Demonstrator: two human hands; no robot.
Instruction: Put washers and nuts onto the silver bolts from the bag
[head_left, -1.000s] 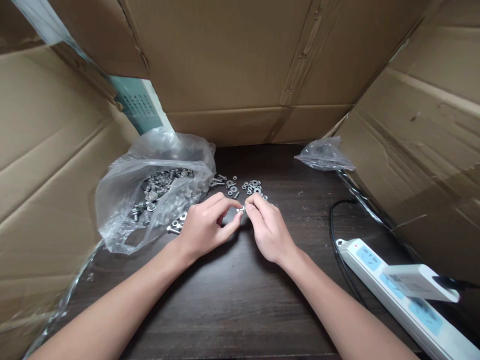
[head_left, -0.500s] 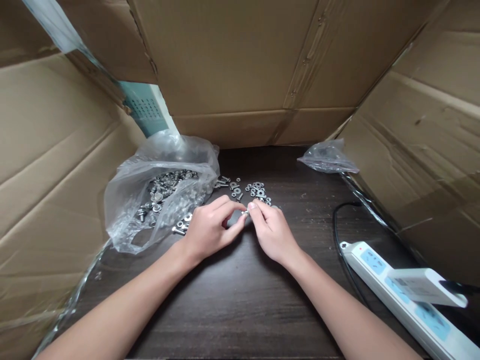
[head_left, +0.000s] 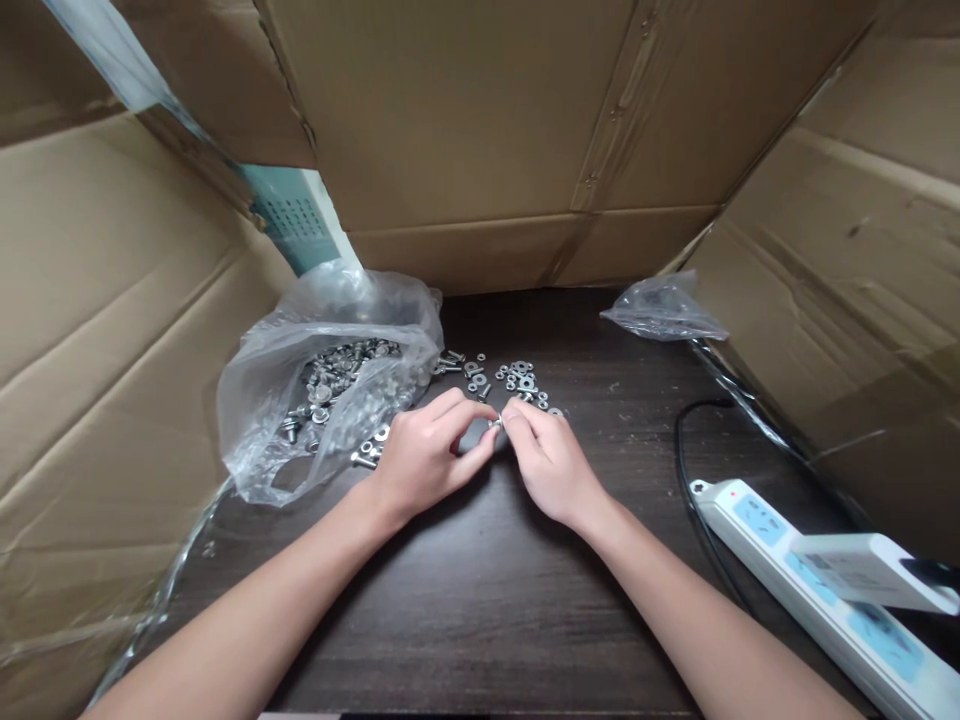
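My left hand (head_left: 427, 445) is closed in a pinch, thumb and forefinger on a small silver bolt (head_left: 496, 422) above the dark table. From the other side, my right hand (head_left: 551, 455) pinches the same bolt, its thumb and curled fingers covering that end. Whether a nut or washer sits on it is hidden. Just beyond the fingertips lie loose nuts and washers (head_left: 526, 383). Several bolts (head_left: 450, 358) lie to the left of these. Beside my left wrist are more bolts and washers (head_left: 365, 461), partly covered by the hand.
An open clear plastic bag (head_left: 259, 400) full of bolts stands at left. A smaller clear bag (head_left: 664, 308) lies back right. A white power strip (head_left: 795, 570) with a plugged-in adapter and black cable (head_left: 681, 450) is at right. Cardboard walls (head_left: 480, 120) enclose the dark table (head_left: 480, 620).
The whole view has shifted slightly. My hands keep almost the same pinch, with only a slight movement of the fingers around the bolt.
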